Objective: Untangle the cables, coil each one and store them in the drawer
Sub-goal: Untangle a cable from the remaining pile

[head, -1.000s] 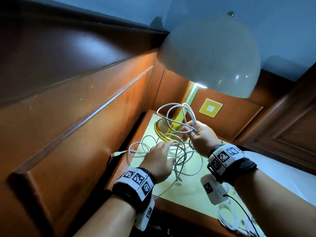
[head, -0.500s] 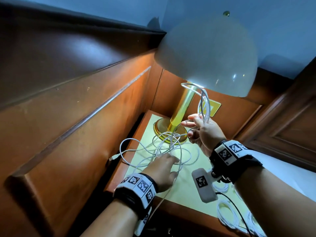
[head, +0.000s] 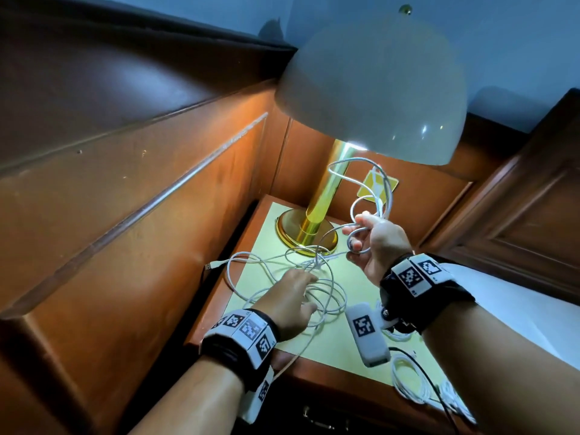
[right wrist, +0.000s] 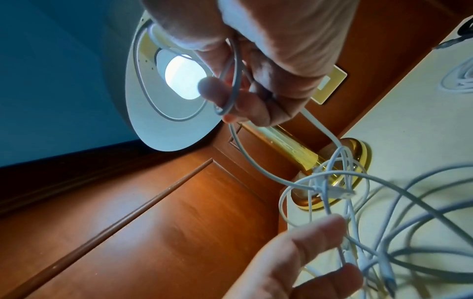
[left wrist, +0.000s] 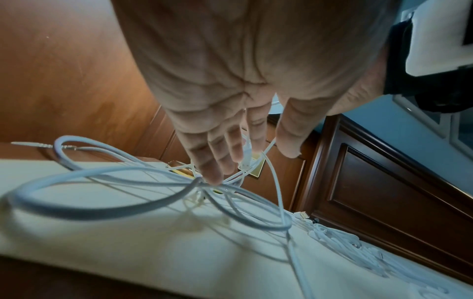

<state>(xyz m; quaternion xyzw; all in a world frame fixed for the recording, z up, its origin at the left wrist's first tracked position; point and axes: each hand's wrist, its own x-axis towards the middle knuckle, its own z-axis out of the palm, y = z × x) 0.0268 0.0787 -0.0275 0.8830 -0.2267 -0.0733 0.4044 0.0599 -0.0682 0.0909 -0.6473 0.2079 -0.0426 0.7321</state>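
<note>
White loops [head: 373,196] are gripped by the right hand [head: 381,243]; the tangle [head: 317,284] is pressed by the flat left hand [head: 290,301]. If pulled hard, the knot may tighten, or the lamp [head: 317,215] may be bumped.

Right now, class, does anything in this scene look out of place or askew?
Yes: a USB plug of the tangled white cables pokes off the nightstand's left edge, toward the wooden panel.
</note>
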